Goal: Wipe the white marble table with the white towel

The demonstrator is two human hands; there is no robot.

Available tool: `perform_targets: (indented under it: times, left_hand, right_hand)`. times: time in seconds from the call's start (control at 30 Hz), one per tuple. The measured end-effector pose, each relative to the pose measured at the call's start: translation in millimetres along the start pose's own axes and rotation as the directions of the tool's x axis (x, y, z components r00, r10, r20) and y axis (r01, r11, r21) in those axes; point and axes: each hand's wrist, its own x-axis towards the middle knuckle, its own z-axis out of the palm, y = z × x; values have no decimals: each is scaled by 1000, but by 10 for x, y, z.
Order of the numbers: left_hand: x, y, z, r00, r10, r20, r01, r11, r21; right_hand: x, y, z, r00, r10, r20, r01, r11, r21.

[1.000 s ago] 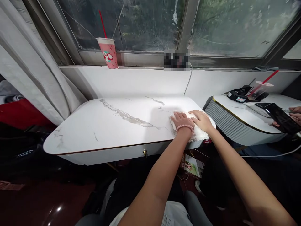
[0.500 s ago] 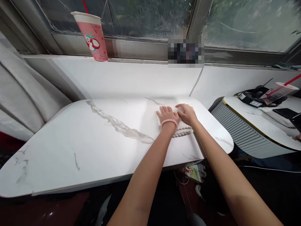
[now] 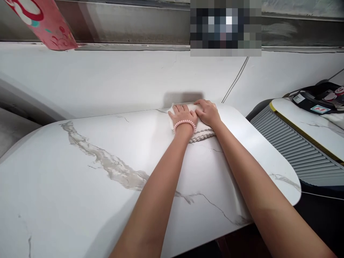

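Both hands, the left hand [image 3: 182, 115] and the right hand [image 3: 207, 112], lie side by side with fingers [image 3: 177, 108] flat and spread on the white cloth [image 3: 200, 134], pressing it under them onto the far edge of the desk [image 3: 80, 172], close to the wall [image 3: 120, 79].

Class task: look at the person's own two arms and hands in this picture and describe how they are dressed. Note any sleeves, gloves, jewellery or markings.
Both forearms are bare, with no sleeves or gloves in view. The left hand has a bracelet of small round pink beads around its wrist. The right hand and its wrist carry nothing: no ring, watch or marking shows.
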Motion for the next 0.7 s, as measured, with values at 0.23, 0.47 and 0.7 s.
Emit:
perform_targets:
  times: [0.23,0.47,0.7]
  left_hand:
    - [163,-73,1,1000,21,14,-21,1000,-15]
    - [79,-423,-131,1000,3,-22,-3,1000,-12]
    - [-200,-708,-257,999,-15,-44,16,1000,6]
  right_hand:
    - [193,16,138,1000,14,2,-14,998,-60]
    - [147,-469,203,996,32,79,-27,998,-60]
    - [-167,-832,189,995,3,98,-4,1000,17]
